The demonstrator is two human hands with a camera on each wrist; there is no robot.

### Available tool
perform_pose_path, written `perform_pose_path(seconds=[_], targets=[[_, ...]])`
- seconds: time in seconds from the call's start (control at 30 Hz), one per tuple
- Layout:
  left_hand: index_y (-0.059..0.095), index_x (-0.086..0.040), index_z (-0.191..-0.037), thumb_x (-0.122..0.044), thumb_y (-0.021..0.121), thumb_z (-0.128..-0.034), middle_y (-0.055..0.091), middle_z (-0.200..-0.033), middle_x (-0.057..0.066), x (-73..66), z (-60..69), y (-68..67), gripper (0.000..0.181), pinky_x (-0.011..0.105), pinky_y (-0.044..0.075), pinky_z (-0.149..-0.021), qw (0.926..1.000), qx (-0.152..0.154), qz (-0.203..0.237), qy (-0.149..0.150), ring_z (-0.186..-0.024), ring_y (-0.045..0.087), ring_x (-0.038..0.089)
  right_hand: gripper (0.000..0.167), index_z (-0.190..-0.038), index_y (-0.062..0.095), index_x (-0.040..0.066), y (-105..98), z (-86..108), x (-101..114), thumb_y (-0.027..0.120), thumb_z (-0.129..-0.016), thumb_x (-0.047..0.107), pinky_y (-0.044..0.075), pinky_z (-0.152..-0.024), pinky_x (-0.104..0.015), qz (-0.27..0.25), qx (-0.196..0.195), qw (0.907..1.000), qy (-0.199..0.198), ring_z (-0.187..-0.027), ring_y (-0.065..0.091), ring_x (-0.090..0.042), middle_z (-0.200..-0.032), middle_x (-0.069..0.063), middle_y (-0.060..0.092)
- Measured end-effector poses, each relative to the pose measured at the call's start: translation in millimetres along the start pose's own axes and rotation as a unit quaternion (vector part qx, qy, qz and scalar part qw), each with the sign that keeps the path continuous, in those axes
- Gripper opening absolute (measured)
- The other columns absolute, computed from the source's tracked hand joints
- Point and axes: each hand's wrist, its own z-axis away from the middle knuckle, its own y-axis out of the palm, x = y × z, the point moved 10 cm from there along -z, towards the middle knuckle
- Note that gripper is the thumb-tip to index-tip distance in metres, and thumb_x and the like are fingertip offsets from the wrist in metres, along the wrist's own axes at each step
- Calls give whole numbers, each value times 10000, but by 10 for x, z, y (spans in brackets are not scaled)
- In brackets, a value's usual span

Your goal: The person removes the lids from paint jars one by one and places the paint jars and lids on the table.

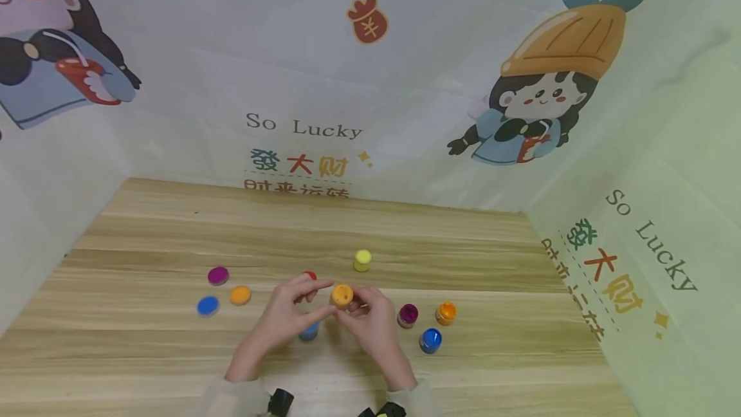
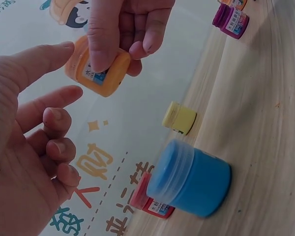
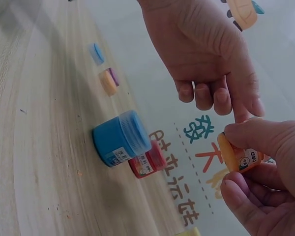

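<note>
Gripping the orange jar [image 1: 341, 296], the right hand [image 1: 372, 319] held it above the counter [image 1: 139, 359], well short of its far edge; left hand [image 1: 285, 305] unclenched, fingertips [image 2: 70, 93] just beside the jar.

The right hand [image 1: 370, 320] pinches a small round orange jar [image 1: 342, 296] beside the left hand [image 1: 283, 306]. A short yellow cylindrical jar [image 1: 362, 260] stands beyond the orange jar, open round purple, orange and blue jars [image 1: 431, 340] right of it, matching flat discs [image 1: 218, 275] left.
</note>
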Motion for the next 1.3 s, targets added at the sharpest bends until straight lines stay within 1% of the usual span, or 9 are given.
perform_pose_path(seconds=[0.2,0.37,0.5,0.7,0.87,0.97,1.1,1.17,1.3], targets=[[693,32,-1004,12,807,-672,380,-695,-78,-131,-33,-10,352,152,272,-588,10000,-26,20,59,-658,345,32,264,-984,688,-25,9,0,62,772,-745,51,516,-632,-194,-329,139,9993,-121,-733,610,-177,-821,-67,608],[680,84,-982,76,791,-649,388,-686,-65,-368,-79,-73,352,190,282,-557,9995,18,232,202,-656,356,46,267,-999,683,-36,23,0,107,754,-746,12,518,-640,-197,-413,348,9983,-206,-749,601,-160,-835,-74,605],[679,85,-974,79,788,-651,393,-680,-68,-454,-98,-80,341,260,302,-533,9991,97,300,280,-657,354,44,286,-1016,677,-47,18,6,150,744,-740,-13,519,-647,-200,-436,489,9976,-223,-759,599,-167,-843,-82,602],[692,59,-948,61,801,-644,389,-677,-68,-392,-93,-62,323,357,312,-547,9992,52,346,179,-659,344,49,287,-1018,676,-46,-15,15,197,753,-746,3,531,-653,-239,-538,548,9969,-193,-770,610,-215,-872,-104,614],[718,-21,-965,-26,828,-657,387,-676,-78,-176,-44,-15,327,312,308,-564,9992,-22,374,138,-670,347,45,283,-1008,678,-44,-30,21,213,758,-739,-1,530,-647,-233,-572,552,9967,-181,-764,608,-206,-860,-98,610],[727,-58,-974,-64,835,-661,390,-673,-81,-109,-26,-13,331,304,309,-570,9984,-108,496,256,-650,368,111,284,-1002,677,-49,-34,21,234,756,-732,-14,526,-640,-217,-590,536,9966,-218,-753,604,-189,-849,-96,605],[724,-24,-953,-8,831,-640,393,-653,-57,-168,-32,-43,331,278,307,-572,9971,-235,577,443,-633,383,204,283,-999,681,-43,-42,22,263,762,-729,-16,522,-632,-204,-611,450,9967,-272,-747,602,-187,-831,-84,598],[713,14,-939,39,820,-628,392,-650,-46,-267,-48,-73,330,254,300,-577,9964,-234,621,524,-629,379,191,281,-997,682,-40,-46,24,275,765,-729,-18,526,-628,-212,-606,407,9969,-288,-744,607,-204,-826,-81,598],[690,62,-943,78,796,-634,385,-659,-29,-405,-73,-99,327,252,300,-581,9965,-33,693,459,-641,358,110,285,-999,678,-48,-31,26,301,759,-726,-46,538,-630,-257,-610,540,9964,-252,-750,613,-261,-839,-94,605]])
